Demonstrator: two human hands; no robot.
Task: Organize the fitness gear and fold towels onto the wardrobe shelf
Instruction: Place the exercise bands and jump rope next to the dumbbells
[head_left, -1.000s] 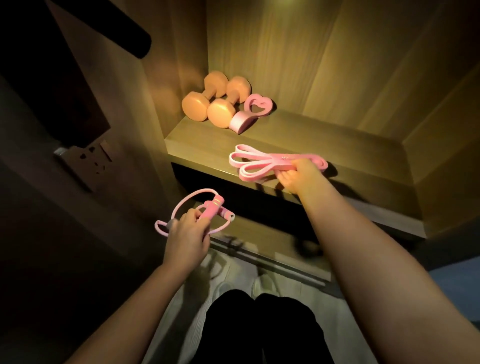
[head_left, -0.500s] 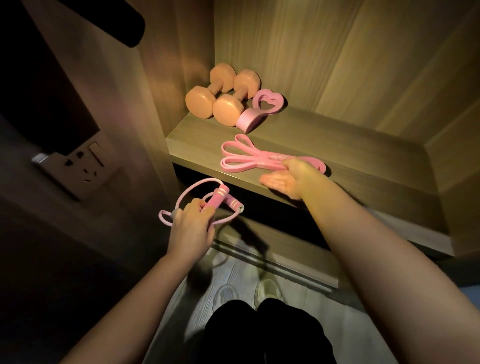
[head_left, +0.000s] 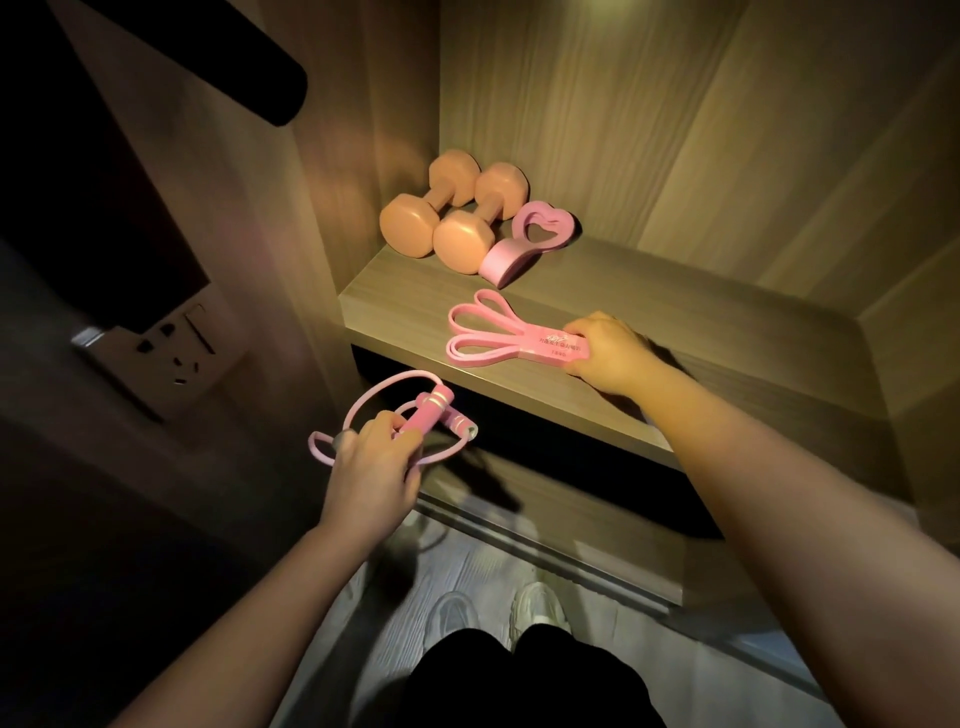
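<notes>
A folded pink resistance band (head_left: 498, 340) lies flat on the wooden wardrobe shelf (head_left: 701, 322), loops pointing left. My right hand (head_left: 610, 353) grips its right end, fingers curled over the labelled part. Below the shelf's front edge, my left hand (head_left: 374, 462) holds a pink jump rope (head_left: 415, 415) by its handles, the cord looping out to the left and above. Two peach dumbbells (head_left: 441, 218) sit in the shelf's back left corner. A pink heart-shaped grip trainer (head_left: 524, 244) lies right beside them.
The wardrobe's wooden side wall (head_left: 363, 156) rises left of the shelf and the back panel behind it. A wall socket (head_left: 171, 353) is on the dark wall at left. A lower ledge (head_left: 571, 525) runs beneath the shelf. My shoes (head_left: 493, 613) stand on the grey floor.
My right hand set the band down on the shelf, opened for a moment, and now grips its right end again. The left hand with the rope stayed about where it was.
</notes>
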